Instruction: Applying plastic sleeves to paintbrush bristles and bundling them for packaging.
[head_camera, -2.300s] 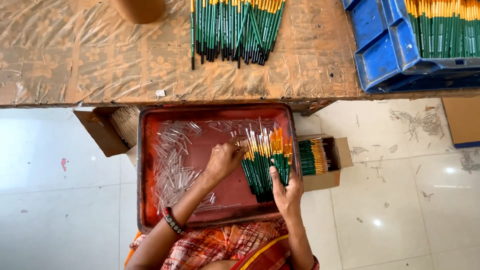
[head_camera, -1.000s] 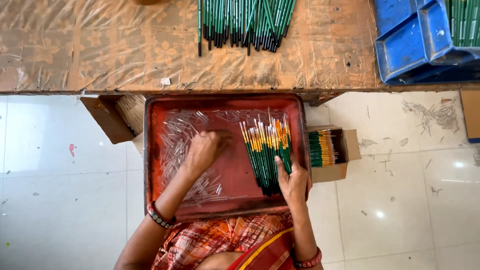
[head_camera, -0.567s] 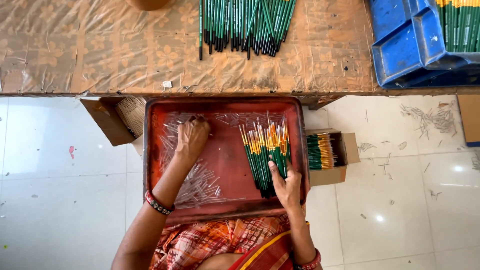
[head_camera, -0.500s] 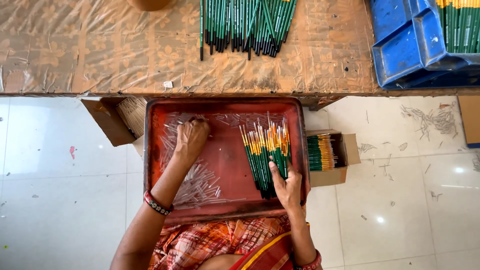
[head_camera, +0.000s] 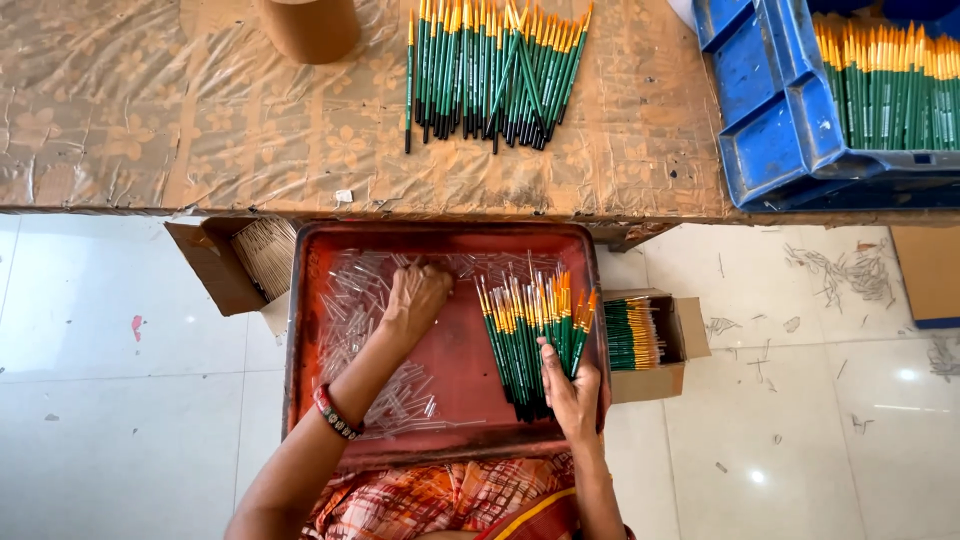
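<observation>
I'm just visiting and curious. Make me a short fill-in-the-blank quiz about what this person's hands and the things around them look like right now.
1. The left hand reaches into the clear plastic tubes lying in the ____ tray.
2. The right hand rests on a bunch of ____-handled brushes.
3. More brushes fill the ____ crate on the table.

Missing words: red; green; blue

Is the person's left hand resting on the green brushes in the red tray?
No, the left hand lies on clear tubes; the right hand holds the brushes.
</observation>
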